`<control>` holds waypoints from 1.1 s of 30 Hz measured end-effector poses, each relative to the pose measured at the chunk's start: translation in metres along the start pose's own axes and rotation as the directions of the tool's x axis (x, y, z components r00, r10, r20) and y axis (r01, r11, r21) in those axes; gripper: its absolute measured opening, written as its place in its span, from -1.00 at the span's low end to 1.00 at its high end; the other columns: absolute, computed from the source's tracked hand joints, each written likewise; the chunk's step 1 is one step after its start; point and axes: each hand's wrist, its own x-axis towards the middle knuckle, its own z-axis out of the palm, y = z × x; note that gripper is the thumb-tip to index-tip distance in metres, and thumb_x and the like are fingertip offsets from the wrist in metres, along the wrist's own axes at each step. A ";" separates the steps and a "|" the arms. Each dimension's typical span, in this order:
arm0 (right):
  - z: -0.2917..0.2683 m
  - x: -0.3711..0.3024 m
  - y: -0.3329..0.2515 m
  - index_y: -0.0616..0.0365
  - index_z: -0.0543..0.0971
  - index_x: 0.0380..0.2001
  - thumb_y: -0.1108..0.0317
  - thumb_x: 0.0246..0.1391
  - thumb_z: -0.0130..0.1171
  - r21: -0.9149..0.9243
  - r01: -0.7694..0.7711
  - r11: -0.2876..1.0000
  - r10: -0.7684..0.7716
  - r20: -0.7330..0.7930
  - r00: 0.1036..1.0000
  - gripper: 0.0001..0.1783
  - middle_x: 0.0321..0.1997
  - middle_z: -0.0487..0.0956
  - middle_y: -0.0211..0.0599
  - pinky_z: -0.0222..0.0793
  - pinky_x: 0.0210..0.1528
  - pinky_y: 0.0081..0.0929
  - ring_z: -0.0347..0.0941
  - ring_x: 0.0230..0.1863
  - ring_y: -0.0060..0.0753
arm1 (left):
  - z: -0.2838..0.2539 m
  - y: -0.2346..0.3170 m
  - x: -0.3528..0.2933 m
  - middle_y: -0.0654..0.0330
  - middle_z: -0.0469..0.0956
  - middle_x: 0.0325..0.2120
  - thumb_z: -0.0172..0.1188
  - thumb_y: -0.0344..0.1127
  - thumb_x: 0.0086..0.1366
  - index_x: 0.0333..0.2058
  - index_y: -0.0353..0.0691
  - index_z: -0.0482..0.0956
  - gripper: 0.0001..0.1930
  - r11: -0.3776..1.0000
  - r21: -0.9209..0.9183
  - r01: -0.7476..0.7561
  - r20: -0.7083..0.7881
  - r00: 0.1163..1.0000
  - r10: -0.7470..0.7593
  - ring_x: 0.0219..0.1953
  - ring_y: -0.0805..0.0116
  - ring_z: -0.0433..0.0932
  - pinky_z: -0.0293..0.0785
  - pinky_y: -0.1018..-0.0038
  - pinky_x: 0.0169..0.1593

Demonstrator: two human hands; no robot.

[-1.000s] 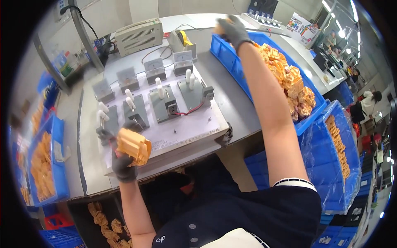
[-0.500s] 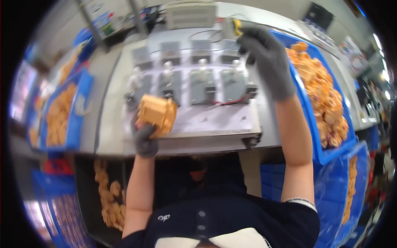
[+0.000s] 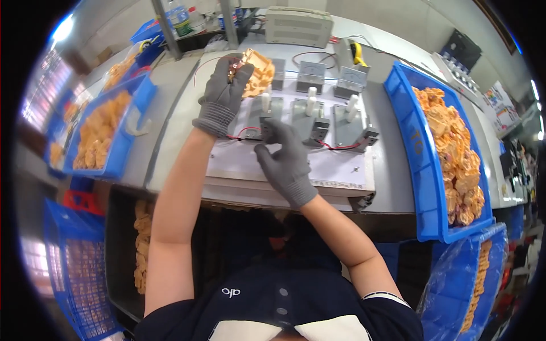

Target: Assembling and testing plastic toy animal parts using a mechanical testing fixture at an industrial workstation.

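Grey tabletop (image 3: 392, 184) ran beneath a white board (image 3: 273, 169) mid-frame. At upper centre-left, the gloved left hand (image 3: 223, 91) gripped an orange plastic housing (image 3: 260, 74), which jutted right of its fingers. Near centre, the gloved right hand (image 3: 286, 161) held thumb and fingers apart beside a grey clamp fixture (image 3: 276, 109); contact was unclear.

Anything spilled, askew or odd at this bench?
No spill that I can see; the orange parts at right lie heaped inside their blue bin. One mild oddity: a crumpled-looking black patch at the front right corner of the white board, out of keeping with its pale edge; too small to identify.
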 end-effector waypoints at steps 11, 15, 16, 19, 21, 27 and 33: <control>-0.008 -0.003 0.023 0.22 0.42 -0.07 0.54 -0.16 0.11 0.458 -0.050 0.888 0.018 0.074 0.997 -0.54 -0.31 0.52 -0.38 0.34 -0.41 -0.66 0.38 -0.43 -0.71 | 0.048 -0.008 0.021 -0.03 0.47 -0.42 0.17 -0.17 0.11 -0.32 -0.25 0.46 -0.73 0.745 0.509 -0.431 0.219 0.902 0.373 -0.35 0.01 0.47 0.40 0.24 -0.29; -0.003 -0.008 0.013 0.17 0.43 -0.05 0.52 -0.20 0.12 0.471 -0.106 0.876 0.055 0.121 0.991 -0.50 -0.34 0.53 -0.40 0.28 -0.47 -0.68 0.30 -0.52 -0.72 | 0.040 -0.007 0.013 -0.04 0.47 -0.40 0.16 -0.20 0.12 -0.29 -0.28 0.44 -0.72 0.687 0.623 -0.374 0.241 0.927 0.287 -0.34 0.00 0.47 0.40 0.24 -0.28; -0.002 -0.008 0.012 0.16 0.43 -0.05 0.52 -0.21 0.12 0.469 -0.100 0.878 0.049 0.121 0.991 -0.49 -0.35 0.53 -0.40 0.26 -0.49 -0.68 0.29 -0.54 -0.71 | 0.039 -0.006 0.011 -0.04 0.47 -0.37 0.17 -0.20 0.12 -0.25 -0.30 0.44 -0.69 0.683 0.650 -0.333 0.239 0.943 0.233 -0.31 -0.01 0.47 0.40 0.24 -0.25; -0.007 -0.009 0.008 0.17 0.42 -0.07 0.52 -0.23 0.10 0.495 -0.149 0.856 0.102 0.122 0.987 -0.50 -0.36 0.52 -0.39 0.28 -0.47 -0.70 0.29 -0.54 -0.72 | 0.045 0.004 -0.001 -0.06 0.48 -0.36 0.18 -0.21 0.11 -0.23 -0.30 0.44 -0.68 0.751 0.594 -0.290 0.239 0.954 0.179 -0.30 -0.03 0.49 0.41 0.22 -0.26; -0.010 -0.008 0.007 0.17 0.42 -0.07 0.52 -0.23 0.10 0.489 -0.148 0.860 0.108 0.110 0.988 -0.50 -0.36 0.52 -0.39 0.28 -0.46 -0.70 0.30 -0.53 -0.73 | 0.045 0.012 -0.001 -0.06 0.49 -0.36 0.18 -0.22 0.10 -0.23 -0.30 0.44 -0.67 0.743 0.617 -0.259 0.285 0.954 0.096 -0.31 -0.04 0.50 0.42 0.21 -0.26; -0.007 -0.008 0.007 0.17 0.40 -0.05 0.52 -0.22 0.12 0.460 -0.185 0.869 0.119 0.168 0.979 -0.48 -0.31 0.51 -0.38 0.29 -0.46 -0.67 0.33 -0.51 -0.67 | 0.027 -0.005 0.002 -0.13 0.53 -0.37 0.08 -0.05 0.17 -0.17 -0.31 0.47 -0.58 0.790 0.608 -0.085 0.391 0.897 -0.205 -0.32 -0.08 0.51 0.41 0.20 -0.26; 0.002 -0.024 0.014 0.12 0.37 -0.11 0.40 -0.15 0.24 -0.134 -0.017 0.991 0.022 0.040 0.999 -0.54 -0.31 0.46 -0.21 0.35 -0.36 -0.35 0.38 -0.42 -0.25 | 0.009 0.012 -0.025 -0.05 0.45 -0.20 0.10 -0.18 0.18 0.06 -0.24 0.30 -0.51 0.793 0.465 -0.395 0.221 0.919 0.327 -0.24 -0.02 0.49 0.44 0.25 -0.19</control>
